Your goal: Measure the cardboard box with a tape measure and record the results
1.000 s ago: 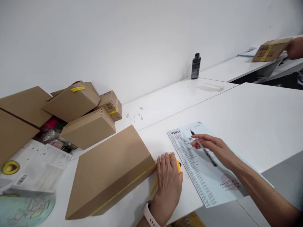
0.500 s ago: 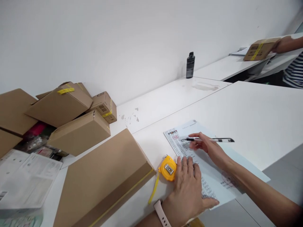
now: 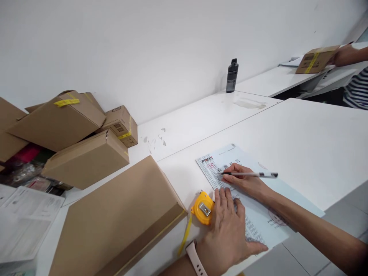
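A pale blue printed paper (image 3: 290,195) with "PONY" at its corner lies on the white table. My right hand (image 3: 244,180) grips a pen (image 3: 258,174) with a clear barrel and black ends, its tip over the text near the paper's upper left. Flat on the paper's near-left edge rests my left hand (image 3: 227,226), fingers extended and thumb spread, with a pink band on the wrist. Close beside its fingers is a yellow tape measure (image 3: 203,208), a short strip of its blade sticking out toward me.
A large cardboard box (image 3: 115,207) lies left of the tape measure. Several more boxes (image 3: 86,159) and printed sheets (image 3: 25,222) crowd the left. A dark bottle (image 3: 232,76) stands by the wall. At far right, another person's hand (image 3: 345,55) holds a taped carton (image 3: 317,59).
My right hand has closed more around the pen and drawn it slightly left and down. More printed characters show on the paper. My left hand stays in place.
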The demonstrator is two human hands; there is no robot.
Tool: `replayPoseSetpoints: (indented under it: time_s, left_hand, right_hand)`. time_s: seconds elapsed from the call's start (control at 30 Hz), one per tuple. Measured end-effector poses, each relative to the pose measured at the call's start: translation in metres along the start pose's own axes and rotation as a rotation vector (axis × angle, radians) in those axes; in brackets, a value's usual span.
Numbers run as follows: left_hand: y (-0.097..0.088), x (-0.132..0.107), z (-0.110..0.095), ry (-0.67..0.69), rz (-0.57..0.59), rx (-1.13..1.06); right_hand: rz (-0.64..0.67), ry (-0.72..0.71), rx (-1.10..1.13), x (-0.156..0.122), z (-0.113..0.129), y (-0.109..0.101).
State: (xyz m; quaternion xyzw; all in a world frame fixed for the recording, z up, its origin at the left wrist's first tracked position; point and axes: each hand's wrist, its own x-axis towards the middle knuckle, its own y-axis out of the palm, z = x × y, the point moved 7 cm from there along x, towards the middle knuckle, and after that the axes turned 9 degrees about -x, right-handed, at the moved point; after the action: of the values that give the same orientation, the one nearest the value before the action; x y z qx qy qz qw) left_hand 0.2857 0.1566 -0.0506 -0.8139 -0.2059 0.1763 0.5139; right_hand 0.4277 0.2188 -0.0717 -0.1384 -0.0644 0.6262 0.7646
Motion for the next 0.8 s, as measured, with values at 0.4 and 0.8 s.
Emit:
replayPoseSetpoints:
  time_s: [0.4,0.8]
  left_hand:
    - [0.0034,-0.0026,-0.0015,0.057,-0.133,0.226]
    - [-0.0025,-0.0014,-0.0055,0.111,-0.177,0.406]
  right_hand:
    - [-0.09,-0.113,-0.15,-0.0048,-0.0072,-0.005]
    - [-0.091,-0.177,-0.337,-0.0073,0.002,-0.0016]
